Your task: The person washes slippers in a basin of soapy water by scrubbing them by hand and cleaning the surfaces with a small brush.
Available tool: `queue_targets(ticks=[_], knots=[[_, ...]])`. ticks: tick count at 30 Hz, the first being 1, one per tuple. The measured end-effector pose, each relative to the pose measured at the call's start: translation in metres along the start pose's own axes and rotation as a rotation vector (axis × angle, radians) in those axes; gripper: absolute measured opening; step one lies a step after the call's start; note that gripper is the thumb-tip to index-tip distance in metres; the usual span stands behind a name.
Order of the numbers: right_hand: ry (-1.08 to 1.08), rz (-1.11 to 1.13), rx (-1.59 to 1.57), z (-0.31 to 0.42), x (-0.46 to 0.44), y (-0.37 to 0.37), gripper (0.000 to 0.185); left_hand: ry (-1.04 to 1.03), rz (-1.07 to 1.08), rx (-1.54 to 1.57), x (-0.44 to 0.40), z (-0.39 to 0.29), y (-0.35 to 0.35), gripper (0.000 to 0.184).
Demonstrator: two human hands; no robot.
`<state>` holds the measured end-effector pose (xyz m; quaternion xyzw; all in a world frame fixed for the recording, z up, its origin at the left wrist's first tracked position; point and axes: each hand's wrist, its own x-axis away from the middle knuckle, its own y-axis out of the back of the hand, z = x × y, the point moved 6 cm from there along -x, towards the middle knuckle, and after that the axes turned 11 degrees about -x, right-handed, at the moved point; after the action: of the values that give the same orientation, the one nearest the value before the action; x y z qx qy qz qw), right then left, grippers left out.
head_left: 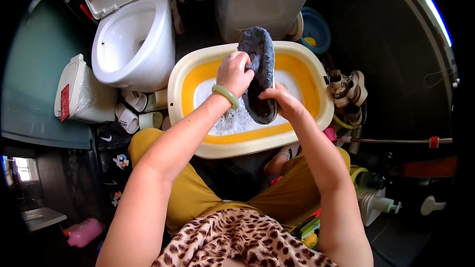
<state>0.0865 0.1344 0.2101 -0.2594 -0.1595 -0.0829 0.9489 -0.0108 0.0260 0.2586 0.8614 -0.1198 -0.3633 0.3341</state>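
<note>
A dark grey shoe or slipper (pixel 266 69) with a fluffy, wet-looking lining is held upright, its opening towards me, above a cream and yellow basin (pixel 176 111). My left hand (pixel 233 73), with a green bangle at the wrist, is closed at the shoe's left side, fingers partly inside the opening. Whether those fingers also pinch something small is hidden. On the lower right edge, my right hand (pixel 284 101) grips the shoe, thumb in front and fingers behind. White suds (pixel 230 122) float in the water below.
A toilet (pixel 161 39) with raised lid stands at the back left, beside a white bin (pixel 94 94) and several slippers (pixel 127 118). Behind the basin is a grey appliance (pixel 257 0), with a blue tub (pixel 316 29) near it. Worn shoes (pixel 354 89) sit at the right.
</note>
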Motion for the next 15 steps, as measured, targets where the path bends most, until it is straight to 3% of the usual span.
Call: queue_targets(ticks=[1, 3, 8, 11, 13, 15], knots=[[-0.004, -0.032, 0.05, -0.002, -0.002, 0.005, 0.036, 0.063, 0.079, 0.047, 0.0, 0.002, -0.003, 0.014], [0.032, -0.252, 0.263, 0.001, -0.004, 0.022, 0.028, 0.033, -0.018, 0.077, -0.003, 0.002, 0.007, 0.012], [0.275, -0.335, 0.255, -0.012, -0.025, 0.047, 0.033, 0.054, 0.001, 0.078, -0.007, 0.013, 0.005, 0.013], [0.321, -0.461, 0.437, -0.018, -0.03, 0.049, 0.036, 0.079, 0.058, 0.244, -0.008, 0.031, -0.003, 0.019], [0.382, -0.433, 0.326, -0.023, -0.034, 0.044, 0.033, 0.104, 0.085, 0.406, -0.007, 0.042, -0.003, 0.024], [0.37, -0.453, 0.396, -0.003, -0.011, 0.025, 0.031, 0.41, 0.131, 0.447, -0.001, 0.059, -0.001, 0.044]])
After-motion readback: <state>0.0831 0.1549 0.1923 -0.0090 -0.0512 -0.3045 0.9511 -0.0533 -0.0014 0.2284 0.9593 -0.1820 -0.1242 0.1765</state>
